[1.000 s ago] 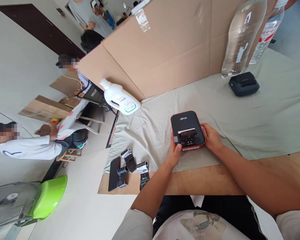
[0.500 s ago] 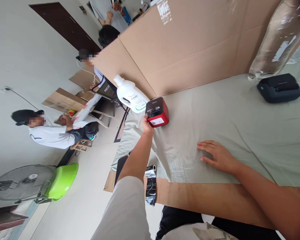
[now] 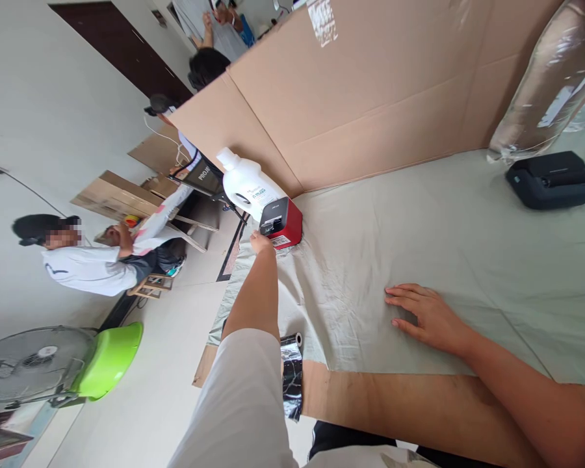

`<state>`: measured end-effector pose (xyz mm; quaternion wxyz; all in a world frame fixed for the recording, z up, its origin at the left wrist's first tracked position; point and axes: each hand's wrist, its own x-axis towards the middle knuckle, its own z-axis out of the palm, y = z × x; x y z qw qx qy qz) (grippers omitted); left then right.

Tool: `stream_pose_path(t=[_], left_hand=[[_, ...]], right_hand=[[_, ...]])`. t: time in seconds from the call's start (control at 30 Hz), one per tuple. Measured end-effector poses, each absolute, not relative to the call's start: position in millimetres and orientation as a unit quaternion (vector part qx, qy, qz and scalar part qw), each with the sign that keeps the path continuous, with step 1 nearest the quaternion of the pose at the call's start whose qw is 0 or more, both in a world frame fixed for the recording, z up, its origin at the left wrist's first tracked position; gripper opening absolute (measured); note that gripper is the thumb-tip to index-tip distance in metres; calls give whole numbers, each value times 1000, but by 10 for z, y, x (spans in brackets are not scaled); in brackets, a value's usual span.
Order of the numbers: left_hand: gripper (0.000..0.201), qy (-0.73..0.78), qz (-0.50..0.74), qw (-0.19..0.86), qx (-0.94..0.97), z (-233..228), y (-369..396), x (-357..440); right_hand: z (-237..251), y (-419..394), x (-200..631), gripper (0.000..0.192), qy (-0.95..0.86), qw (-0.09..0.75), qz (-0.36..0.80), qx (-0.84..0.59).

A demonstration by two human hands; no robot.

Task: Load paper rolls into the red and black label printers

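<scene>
A red-and-black box-shaped device with a white label stands at the far left of the cloth, against a white jug-shaped bottle. My left hand reaches out to its near left corner, fingers curled against it; some fingertips are hidden. Over the middle of the cloth, my right hand rests palm down with fingers apart, holding nothing. A dark rounded device lies at the far right, well away from both hands.
A cardboard panel walls off the back. Plastic-wrapped goods stand at the right rear. A shiny dark roll hangs over the near edge by my left arm. Left of the table are a seated person, a fan and a green basin.
My left hand has shifted the red-and-black device leftward, up against the white bottle. My right hand stays in nearly the same place. The view has moved slightly.
</scene>
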<state>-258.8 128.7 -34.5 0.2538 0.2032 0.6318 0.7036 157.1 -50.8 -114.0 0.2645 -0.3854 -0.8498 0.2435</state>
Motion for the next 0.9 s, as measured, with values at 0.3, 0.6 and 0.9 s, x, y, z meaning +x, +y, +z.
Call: stream_pose_path(t=[0.3,0.6,0.9], left_hand=[[9,650,668,208,298,-820,631,-990],[23,591,626,351,369,-1194,-125,-285],[23,566,580,386,442,-1141,-115,-271]], right_hand=[[-1123,-536,1520,34,-855,254,229,-390],[-1140,-717,1990,39,-893,208,196,-348],[-761,1194,3376,81,-563,272,-33,-780]])
